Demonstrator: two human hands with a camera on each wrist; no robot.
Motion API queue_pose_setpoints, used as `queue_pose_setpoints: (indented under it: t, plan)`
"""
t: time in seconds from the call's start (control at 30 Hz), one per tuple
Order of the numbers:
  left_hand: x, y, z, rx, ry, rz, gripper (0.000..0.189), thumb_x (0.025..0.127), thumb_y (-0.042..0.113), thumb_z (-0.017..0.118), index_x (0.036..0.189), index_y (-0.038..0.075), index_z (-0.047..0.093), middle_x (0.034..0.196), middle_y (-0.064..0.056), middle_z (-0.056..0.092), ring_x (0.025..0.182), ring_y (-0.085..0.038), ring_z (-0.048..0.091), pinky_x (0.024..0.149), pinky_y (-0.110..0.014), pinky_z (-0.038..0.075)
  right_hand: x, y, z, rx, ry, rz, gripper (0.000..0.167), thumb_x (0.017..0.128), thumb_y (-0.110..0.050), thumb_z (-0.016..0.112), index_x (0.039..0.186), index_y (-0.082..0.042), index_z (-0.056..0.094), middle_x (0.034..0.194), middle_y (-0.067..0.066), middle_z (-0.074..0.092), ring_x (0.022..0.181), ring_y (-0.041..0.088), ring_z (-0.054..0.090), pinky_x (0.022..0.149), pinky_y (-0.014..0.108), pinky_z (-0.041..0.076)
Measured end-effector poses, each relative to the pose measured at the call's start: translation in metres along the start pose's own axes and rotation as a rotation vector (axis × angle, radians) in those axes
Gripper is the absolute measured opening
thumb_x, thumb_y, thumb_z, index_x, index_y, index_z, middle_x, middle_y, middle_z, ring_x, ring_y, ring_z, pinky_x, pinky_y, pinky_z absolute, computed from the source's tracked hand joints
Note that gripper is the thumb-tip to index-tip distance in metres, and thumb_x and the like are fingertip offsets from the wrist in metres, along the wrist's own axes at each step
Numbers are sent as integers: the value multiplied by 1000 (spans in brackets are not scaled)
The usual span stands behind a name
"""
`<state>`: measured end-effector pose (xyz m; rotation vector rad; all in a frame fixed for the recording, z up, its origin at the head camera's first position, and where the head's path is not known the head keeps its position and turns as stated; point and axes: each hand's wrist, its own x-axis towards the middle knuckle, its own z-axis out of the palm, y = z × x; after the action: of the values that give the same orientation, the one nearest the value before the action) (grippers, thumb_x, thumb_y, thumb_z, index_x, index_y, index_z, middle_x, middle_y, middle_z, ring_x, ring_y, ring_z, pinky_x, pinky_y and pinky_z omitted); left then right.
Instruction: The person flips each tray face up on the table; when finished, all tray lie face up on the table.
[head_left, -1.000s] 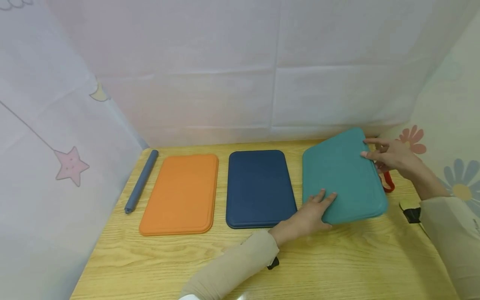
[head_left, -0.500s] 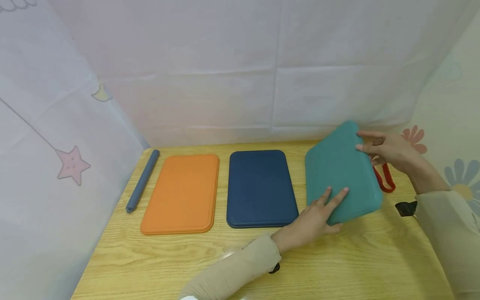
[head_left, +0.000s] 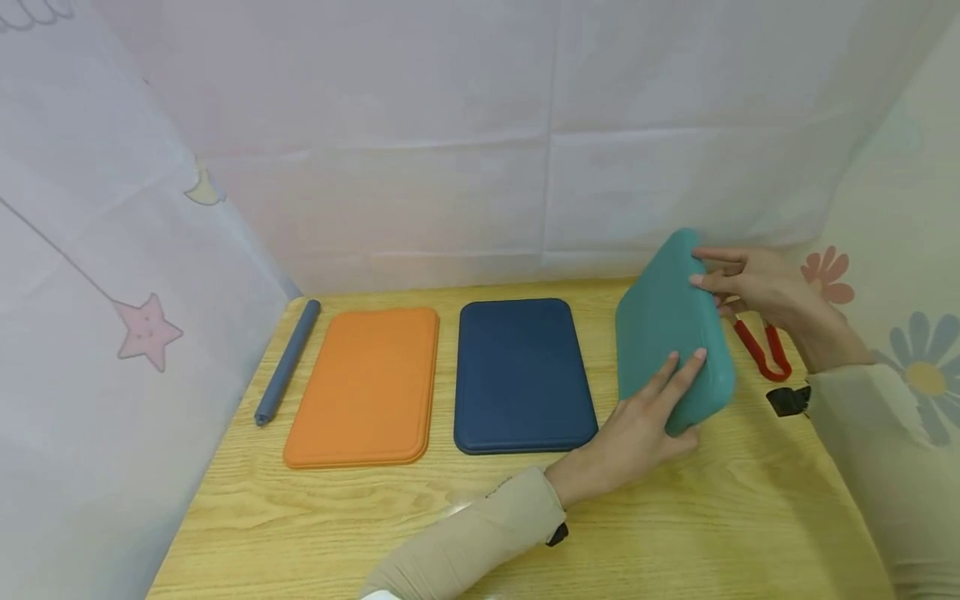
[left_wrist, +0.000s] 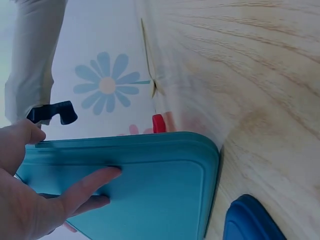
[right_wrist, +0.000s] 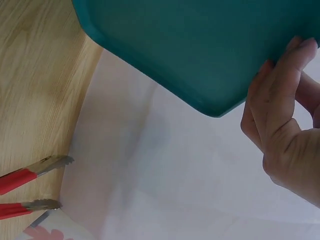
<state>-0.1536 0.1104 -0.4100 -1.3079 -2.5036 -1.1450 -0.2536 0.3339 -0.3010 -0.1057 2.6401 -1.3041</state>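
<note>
- Gripping the near edge of the teal board [head_left: 663, 325], my left hand [head_left: 633, 433] spreads its fingers over the face.
- My right hand [head_left: 772, 287] pinches its far right edge; the board is tilted up steeply at the desk's [head_left: 300, 533] right side.
- Just right of it lie red-handled tongs [right_wrist: 17, 181].
- Leftward, flat: navy board [head_left: 521, 375], orange board [head_left: 363, 387], then a grey-blue rod [head_left: 288, 362].

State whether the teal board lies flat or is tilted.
Tilted: the left hand and right hand hold the teal board with its right edge raised above its left.
</note>
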Motion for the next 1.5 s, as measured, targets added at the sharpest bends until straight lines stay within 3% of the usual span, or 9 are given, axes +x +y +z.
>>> queue_pose_setpoints:
  t: [0.23, 0.33, 0.57, 0.73, 0.83, 1.07, 1.3, 1.37, 1.5]
  plan:
    - [1, 7, -6, -27, 23, -8, 85, 96, 18, 58, 156, 28, -2, 157, -21, 16, 107, -19, 65, 47, -8, 39, 4, -10, 8, 33, -20, 9, 74, 93, -42, 61, 153, -15, 29, 131, 22, 49, 82, 14, 60, 75, 31, 56]
    - [1, 8, -8, -15, 52, -9, 83, 96, 17, 58, 157, 28, 2, 157, -21, 17, 101, -17, 67, 46, -8, 38, 7, -13, 11, 54, -14, 0, 73, 92, -41, 63, 153, -14, 31, 132, 23, 49, 81, 14, 61, 75, 30, 56]
    - [-1, 11, -14, -7, 109, -26, 76, 97, 21, 56, 156, 26, 9, 157, -17, 20, 109, -18, 63, 56, -7, 44, 15, -20, 20, 78, -16, -20, 69, 94, -33, 63, 152, -12, 32, 107, 5, 60, 74, 13, 59, 69, 30, 57]
    - [-3, 12, -19, -80, 113, -72, 66, 101, 27, 50, 155, 24, 13, 159, -11, 18, 135, -20, 41, 78, -16, 51, 20, -28, 27, 89, -25, -26, 67, 94, -30, 64, 151, -11, 34, 102, 5, 60, 70, 12, 57, 66, 30, 57]
    - [-3, 14, -21, -155, 113, -119, 62, 102, 34, 46, 154, 27, 13, 160, -7, 15, 141, -19, 29, 89, -22, 50, 22, -32, 31, 88, -29, -40, 66, 94, -29, 64, 151, -10, 35, 103, 7, 61, 69, 14, 59, 67, 31, 57]
    - [-3, 17, -27, -213, 112, -201, 66, 102, 39, 43, 155, 33, 4, 159, -9, 14, 131, -20, 45, 91, -25, 49, 21, -38, 37, 79, -30, -64, 63, 97, -24, 61, 151, -7, 33, 106, 12, 59, 72, 16, 58, 68, 33, 57]
    - [1, 23, -38, -296, 122, -295, 64, 101, 41, 43, 155, 29, 11, 158, -2, 20, 136, -17, 38, 93, -25, 48, 23, -43, 42, 116, -44, -54, 63, 97, -21, 60, 151, -7, 32, 105, 11, 59, 71, 14, 57, 66, 32, 57]
    - [2, 24, -42, -323, 115, -328, 65, 101, 42, 44, 155, 29, 12, 156, -2, 25, 128, -16, 48, 85, -24, 50, 24, -44, 44, 119, -48, -49, 62, 97, -20, 60, 151, -8, 32, 104, 10, 58, 70, 14, 57, 66, 32, 57]
    - [4, 25, -51, -387, 103, -394, 67, 99, 42, 49, 155, 29, 15, 134, -2, 55, 94, -6, 63, 66, -21, 51, 26, -45, 47, 125, -55, -60, 62, 97, -20, 61, 151, -7, 33, 103, 10, 58, 71, 15, 57, 65, 31, 56]
